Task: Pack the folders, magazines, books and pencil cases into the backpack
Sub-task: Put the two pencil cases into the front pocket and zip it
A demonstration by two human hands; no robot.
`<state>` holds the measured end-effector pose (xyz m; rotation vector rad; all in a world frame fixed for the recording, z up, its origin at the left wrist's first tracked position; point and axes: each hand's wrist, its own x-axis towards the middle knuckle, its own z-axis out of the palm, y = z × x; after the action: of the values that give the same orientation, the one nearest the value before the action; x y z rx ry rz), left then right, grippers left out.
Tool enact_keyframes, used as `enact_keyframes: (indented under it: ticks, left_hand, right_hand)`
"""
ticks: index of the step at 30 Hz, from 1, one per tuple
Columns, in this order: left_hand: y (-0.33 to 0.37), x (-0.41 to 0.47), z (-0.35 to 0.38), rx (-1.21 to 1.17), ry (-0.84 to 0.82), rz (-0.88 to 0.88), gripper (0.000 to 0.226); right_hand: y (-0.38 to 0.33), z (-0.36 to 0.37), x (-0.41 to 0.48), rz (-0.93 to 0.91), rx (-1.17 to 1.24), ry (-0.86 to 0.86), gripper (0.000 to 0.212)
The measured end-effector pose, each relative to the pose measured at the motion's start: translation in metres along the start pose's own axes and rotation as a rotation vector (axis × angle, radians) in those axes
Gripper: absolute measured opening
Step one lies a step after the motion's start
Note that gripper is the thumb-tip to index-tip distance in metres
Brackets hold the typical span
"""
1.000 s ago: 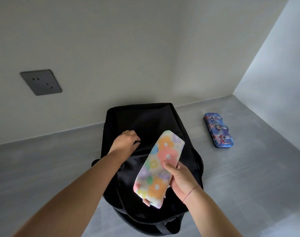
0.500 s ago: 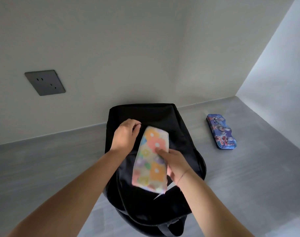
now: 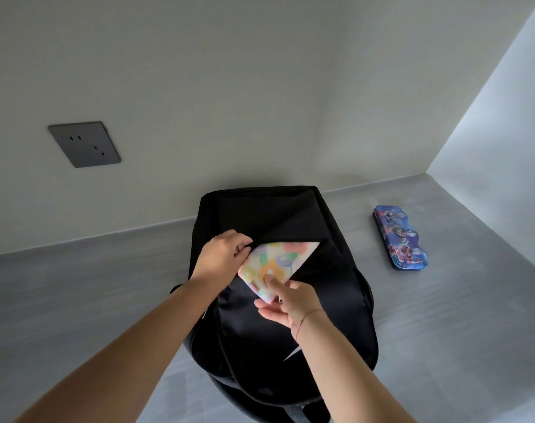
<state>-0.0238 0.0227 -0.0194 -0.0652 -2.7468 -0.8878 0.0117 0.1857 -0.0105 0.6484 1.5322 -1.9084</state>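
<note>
Pinching floral case [image 3: 272, 264], half past backpack [image 3: 336, 306] pkt edge.

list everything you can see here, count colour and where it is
backpack: one, black, centre of the surface, its far end at the back wall
floral pencil case: one, white with pastel flowers, partly slid into the backpack's opening
blue pencil case: one, blue with printed figures, flat on the surface right of the backpack, apart from it
wall socket: one, dark grey, back wall at left
surface: one, grey, under everything
walls: two, white, back and right
bracelet: one, thin red cord, right wrist
left hand: grips the opening's edge
right hand: pinches the floral pencil case's near corner
</note>
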Motion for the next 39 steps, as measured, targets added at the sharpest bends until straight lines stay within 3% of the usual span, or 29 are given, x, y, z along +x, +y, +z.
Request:
enact_keyframes:
  ticks: [4,9,11,13,14,15,17,21,25,28,32,35,37,39]
  left_hand:
    - [0.0,0.001,-0.002,0.047,0.049,0.004,0.009]
    - [0.003,0.001,-0.011,0.083,0.121,0.09,0.003]
    - [0.008,-0.002,-0.011,0.099,0.113,0.142,0.002]
    - [0.012,-0.006,-0.012,0.084,0.103,0.155,0.002]
    - [0.011,-0.006,-0.014,0.06,0.109,0.125,0.003]
    - [0.009,-0.005,-0.016,0.042,0.118,0.09,0.004]
    - [0.004,-0.002,-0.019,0.02,0.12,0.032,0.006]
    - [0.0,0.001,-0.016,-0.088,0.07,-0.156,0.012]
    - [0.0,0.002,-0.009,-0.121,0.04,-0.209,0.014]
    - [0.001,0.002,-0.006,-0.114,0.034,-0.198,0.013]
    - [0.002,0.004,-0.007,-0.109,0.05,-0.214,0.011]
    - [0.007,0.002,-0.002,-0.08,0.052,-0.171,0.014]
    - [0.02,0.004,0.006,-0.053,0.06,-0.097,0.022]
    - [0.042,0.014,0.02,-0.056,0.067,-0.039,0.025]
  right_hand:
    - [-0.008,0.013,0.006,-0.016,0.281,0.062,0.028]
    - [-0.025,0.041,0.023,-0.01,0.45,0.175,0.016]
    - [-0.036,0.052,0.034,0.01,0.105,0.31,0.023]
    - [-0.038,0.065,0.038,-0.155,-0.439,0.327,0.034]
    - [-0.043,0.071,0.04,-0.244,-0.576,0.325,0.033]
    - [-0.043,0.073,0.049,-0.272,-0.453,0.323,0.034]
    - [-0.049,0.073,0.053,-0.047,0.044,0.142,0.03]
    - [-0.033,0.049,0.047,-0.049,0.619,-0.118,0.015]
    - [-0.033,0.031,0.046,-0.07,0.856,-0.363,0.07]
    - [-0.045,0.042,0.052,-0.029,0.977,-0.455,0.083]
    - [-0.054,0.046,0.058,-0.068,0.855,-0.298,0.088]
    - [-0.05,0.023,0.048,-0.003,0.796,-0.437,0.086]
    - [-0.045,-0.008,0.039,-0.028,0.606,-0.423,0.069]
    - [-0.046,-0.05,0.034,-0.119,0.294,-0.263,0.042]
